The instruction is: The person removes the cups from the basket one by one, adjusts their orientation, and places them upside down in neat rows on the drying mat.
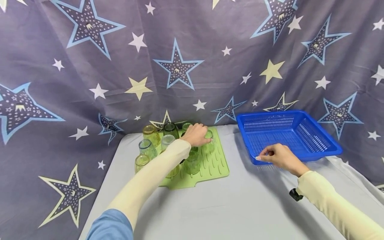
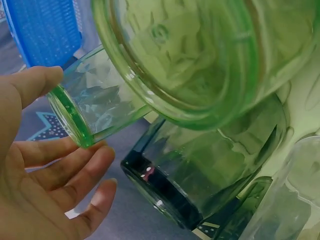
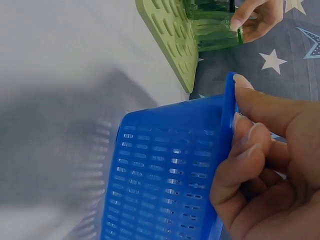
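Note:
Several tinted glasses stand upside down on a green drying mat (image 1: pixel 214 162), left of centre in the head view. My left hand (image 1: pixel 196 134) reaches over them to a clear green glass (image 2: pixel 102 97) at the mat's right side. In the left wrist view its thumb (image 2: pixel 42 82) and fingers lie on opposite sides of the glass's upturned base. A dark glass (image 2: pixel 165 185) and a larger green glass (image 2: pixel 185 60) stand close by. My right hand (image 1: pixel 279 156) pinches the near left rim of a blue plastic basket (image 1: pixel 289 133), thumb at the edge and other fingers curled.
Amber glass (image 1: pixel 151 135) and blue-rimmed glass (image 1: pixel 147 149) crowd the mat's left part, beneath the left forearm. A pale cloth covers the table (image 1: pixel 216 210). Behind it hangs a grey star-patterned curtain (image 1: pixel 210 73), close to the mat and basket.

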Motion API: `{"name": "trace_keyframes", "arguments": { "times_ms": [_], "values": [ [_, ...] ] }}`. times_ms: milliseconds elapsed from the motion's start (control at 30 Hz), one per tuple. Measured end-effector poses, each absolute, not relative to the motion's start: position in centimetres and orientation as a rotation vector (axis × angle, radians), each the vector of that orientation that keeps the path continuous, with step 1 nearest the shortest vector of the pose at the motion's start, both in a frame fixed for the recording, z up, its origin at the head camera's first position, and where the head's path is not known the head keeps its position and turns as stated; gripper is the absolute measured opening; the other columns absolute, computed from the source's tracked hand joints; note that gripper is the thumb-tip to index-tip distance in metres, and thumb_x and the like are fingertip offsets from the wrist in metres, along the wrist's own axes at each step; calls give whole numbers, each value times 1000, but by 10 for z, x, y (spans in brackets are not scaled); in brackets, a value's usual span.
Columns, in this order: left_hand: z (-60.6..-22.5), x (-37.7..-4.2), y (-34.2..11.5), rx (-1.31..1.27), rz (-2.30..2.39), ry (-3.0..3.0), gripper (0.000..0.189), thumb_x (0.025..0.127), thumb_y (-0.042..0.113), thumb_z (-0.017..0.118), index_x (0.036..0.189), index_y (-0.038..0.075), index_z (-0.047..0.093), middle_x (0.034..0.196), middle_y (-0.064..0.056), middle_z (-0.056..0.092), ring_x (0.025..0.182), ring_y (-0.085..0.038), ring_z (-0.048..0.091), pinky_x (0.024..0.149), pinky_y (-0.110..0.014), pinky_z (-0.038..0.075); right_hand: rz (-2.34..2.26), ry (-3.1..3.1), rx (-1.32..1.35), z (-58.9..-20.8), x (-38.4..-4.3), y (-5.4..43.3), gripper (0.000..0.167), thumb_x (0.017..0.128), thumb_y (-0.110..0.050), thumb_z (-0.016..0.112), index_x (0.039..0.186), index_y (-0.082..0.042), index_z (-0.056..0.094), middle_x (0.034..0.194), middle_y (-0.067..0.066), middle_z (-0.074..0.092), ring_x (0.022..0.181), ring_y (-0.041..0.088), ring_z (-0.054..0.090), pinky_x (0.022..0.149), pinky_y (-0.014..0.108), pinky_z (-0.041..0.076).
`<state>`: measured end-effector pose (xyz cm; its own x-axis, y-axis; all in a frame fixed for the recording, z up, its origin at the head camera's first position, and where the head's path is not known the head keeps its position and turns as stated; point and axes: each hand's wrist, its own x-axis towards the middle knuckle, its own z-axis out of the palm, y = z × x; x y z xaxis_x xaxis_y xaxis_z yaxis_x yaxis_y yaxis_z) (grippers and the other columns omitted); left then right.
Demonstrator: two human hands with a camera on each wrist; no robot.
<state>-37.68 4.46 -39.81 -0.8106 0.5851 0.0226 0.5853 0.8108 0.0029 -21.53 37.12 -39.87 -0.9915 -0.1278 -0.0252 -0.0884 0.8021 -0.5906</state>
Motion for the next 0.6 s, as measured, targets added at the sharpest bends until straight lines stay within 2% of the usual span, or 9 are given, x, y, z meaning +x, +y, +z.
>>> {"name": "trace_keyframes", "arguments": {
  "times_ms": [267, 467, 600],
  "values": [
    [-409, -380, 47, -965, 104, -2979, 37, 97, 55, 66, 96, 18, 67, 111, -6, 67, 102, -28, 57, 92, -49, 43, -980, 2912, -158, -398, -216, 370, 32, 93, -45, 76, 100, -15, 79, 73, 2, 58, 68, 18, 51, 59, 31, 44],
    [-412, -379, 50, -972, 172, -2984, 39, 99, 55, 62, 108, 18, 72, 117, -5, 68, 109, -29, 56, 95, -51, 38, -985, 2905, -139, -399, -219, 372, 33, 92, -47, 76, 101, -15, 79, 72, 2, 56, 66, 18, 51, 57, 31, 43],
    [-413, -380, 50, -976, 169, -2994, 35, 101, 54, 60, 96, 21, 71, 111, -3, 69, 107, -29, 56, 94, -50, 38, -985, 2907, -128, -399, -219, 373, 34, 92, -48, 76, 101, -15, 79, 71, 1, 56, 66, 18, 50, 58, 31, 44]
  ]
}}
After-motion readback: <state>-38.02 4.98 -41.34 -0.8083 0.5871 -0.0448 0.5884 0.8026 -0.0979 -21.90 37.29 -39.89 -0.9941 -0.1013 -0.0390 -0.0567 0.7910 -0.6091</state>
